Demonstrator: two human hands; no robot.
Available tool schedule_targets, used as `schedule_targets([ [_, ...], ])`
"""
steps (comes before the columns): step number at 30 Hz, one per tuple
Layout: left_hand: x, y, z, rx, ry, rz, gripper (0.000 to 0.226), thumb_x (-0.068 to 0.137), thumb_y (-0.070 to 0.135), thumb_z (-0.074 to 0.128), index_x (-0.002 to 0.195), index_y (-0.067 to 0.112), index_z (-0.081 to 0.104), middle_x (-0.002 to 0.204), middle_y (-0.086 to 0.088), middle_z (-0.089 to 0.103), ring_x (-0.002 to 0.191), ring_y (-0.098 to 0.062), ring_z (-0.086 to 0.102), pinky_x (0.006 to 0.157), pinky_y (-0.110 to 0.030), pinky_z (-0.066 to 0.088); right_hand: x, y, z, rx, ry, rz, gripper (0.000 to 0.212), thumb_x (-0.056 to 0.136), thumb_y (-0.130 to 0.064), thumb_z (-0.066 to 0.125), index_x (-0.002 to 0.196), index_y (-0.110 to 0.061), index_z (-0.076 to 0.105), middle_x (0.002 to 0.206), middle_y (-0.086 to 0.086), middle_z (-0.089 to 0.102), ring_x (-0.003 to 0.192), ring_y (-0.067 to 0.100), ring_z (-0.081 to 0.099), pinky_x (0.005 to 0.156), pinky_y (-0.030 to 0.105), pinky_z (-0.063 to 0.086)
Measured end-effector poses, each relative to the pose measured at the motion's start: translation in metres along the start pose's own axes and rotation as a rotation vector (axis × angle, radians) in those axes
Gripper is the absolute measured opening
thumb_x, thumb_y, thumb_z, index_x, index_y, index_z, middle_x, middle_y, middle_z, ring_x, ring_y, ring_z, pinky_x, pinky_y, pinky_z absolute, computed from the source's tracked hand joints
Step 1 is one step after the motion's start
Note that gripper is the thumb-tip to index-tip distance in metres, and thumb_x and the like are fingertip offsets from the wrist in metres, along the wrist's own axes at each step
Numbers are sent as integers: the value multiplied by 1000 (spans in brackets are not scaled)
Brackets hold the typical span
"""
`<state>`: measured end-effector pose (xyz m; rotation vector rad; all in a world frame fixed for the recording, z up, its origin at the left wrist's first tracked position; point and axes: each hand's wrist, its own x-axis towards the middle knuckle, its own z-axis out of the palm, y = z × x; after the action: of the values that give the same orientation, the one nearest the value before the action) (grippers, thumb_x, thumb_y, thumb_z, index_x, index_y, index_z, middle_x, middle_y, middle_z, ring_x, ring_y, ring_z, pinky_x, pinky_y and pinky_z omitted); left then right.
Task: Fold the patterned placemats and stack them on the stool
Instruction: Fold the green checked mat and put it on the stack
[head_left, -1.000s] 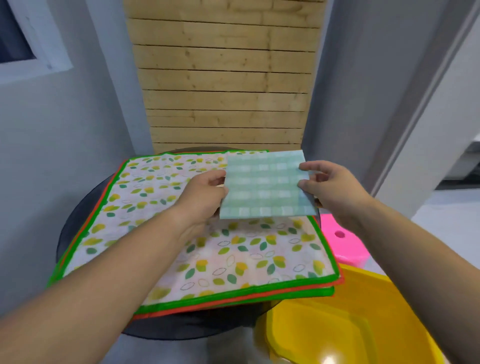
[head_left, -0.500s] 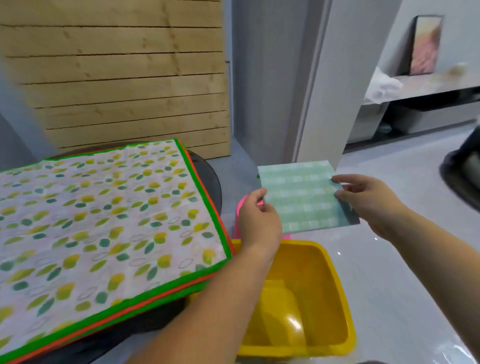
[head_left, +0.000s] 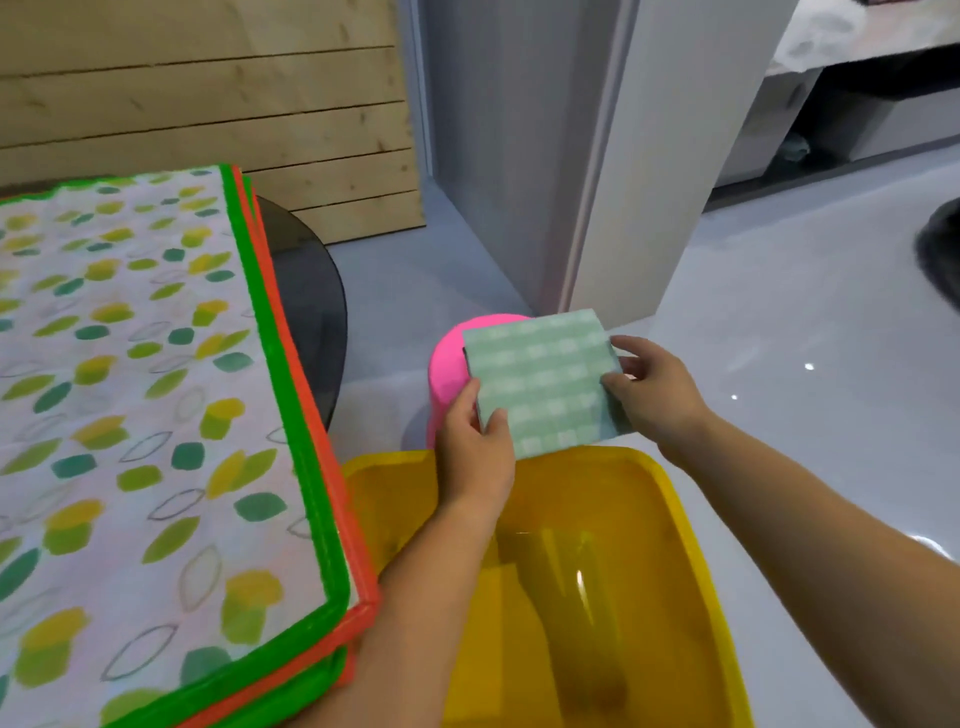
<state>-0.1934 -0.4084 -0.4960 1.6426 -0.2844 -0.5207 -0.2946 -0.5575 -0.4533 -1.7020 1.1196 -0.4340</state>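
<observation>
You hold the folded green checked placemat (head_left: 545, 384) with both hands. Your left hand (head_left: 478, 441) pinches its near left corner, thumb on top, and your right hand (head_left: 654, 395) pinches its right edge. The placemat is flat over the pink stool (head_left: 447, 364); you cannot tell whether it touches the seat. On the left, the leaf-patterned placemats (head_left: 145, 415) lie unfolded in a pile on the dark round counter (head_left: 306, 291). The yellow tub (head_left: 691, 545) sits just near of the stool, under your forearms.
</observation>
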Motion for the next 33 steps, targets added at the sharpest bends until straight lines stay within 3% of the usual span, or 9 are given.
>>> schedule_targets([
  [2,25,-6,-5,94,-11,38,50,98,5,58,146,12,48,142,9,51,129,-7,50,111,-26,39,18,0,18,-25,-32,-21,48,99,-11,55,145,-18,43,128,-2,61,109,22,63,93,41,55],
  [4,47,-9,-9,160,-26,44,53,98,8,59,149,13,45,137,13,49,125,-3,47,105,-18,37,37,0,35,-74,-71,-62,44,98,-13,55,141,-16,47,131,1,60,110,23,63,95,43,55],
  [7,72,-15,-16,247,-77,30,51,96,18,63,145,19,49,141,6,57,125,-12,55,109,-31,43,59,-1,54,-133,-98,-95,39,97,-19,58,135,-15,52,126,1,61,109,24,62,95,46,55],
  [10,85,-23,-18,331,-106,-47,53,88,37,67,138,28,52,132,4,63,116,-18,62,104,-42,51,74,-2,67,-188,-100,-101,41,94,-29,62,132,-16,51,120,0,61,106,25,62,93,47,55],
  [14,91,-22,-15,398,-74,-97,61,77,48,66,134,37,49,129,-2,60,112,-24,61,100,-45,53,85,9,77,-304,-79,-96,68,73,-65,57,130,-30,48,120,4,61,108,31,59,93,54,53],
  [18,85,-13,-15,438,-14,-95,60,90,36,68,143,29,42,134,-4,56,126,-26,48,105,-43,47,78,10,76,-392,-32,-120,53,84,-54,56,130,-28,51,118,4,63,111,32,56,97,55,47],
  [24,76,-10,-10,338,91,-4,49,94,27,65,138,23,44,136,-2,57,124,-23,55,101,-41,51,63,13,57,-271,13,-173,53,94,-37,60,141,-16,46,139,5,55,121,27,55,103,52,46],
  [29,47,7,-1,222,136,35,46,98,27,60,141,21,43,144,-2,50,132,-19,49,107,-36,45,34,11,32,-220,53,-218,44,95,-30,62,135,-12,53,129,3,62,111,20,59,96,37,50],
  [33,7,32,1,142,122,19,40,99,25,61,136,20,48,139,-2,54,127,-19,53,102,-32,46,-6,-8,4,-188,63,-240,38,95,-31,64,128,-12,60,122,3,66,105,18,62,94,37,52],
])
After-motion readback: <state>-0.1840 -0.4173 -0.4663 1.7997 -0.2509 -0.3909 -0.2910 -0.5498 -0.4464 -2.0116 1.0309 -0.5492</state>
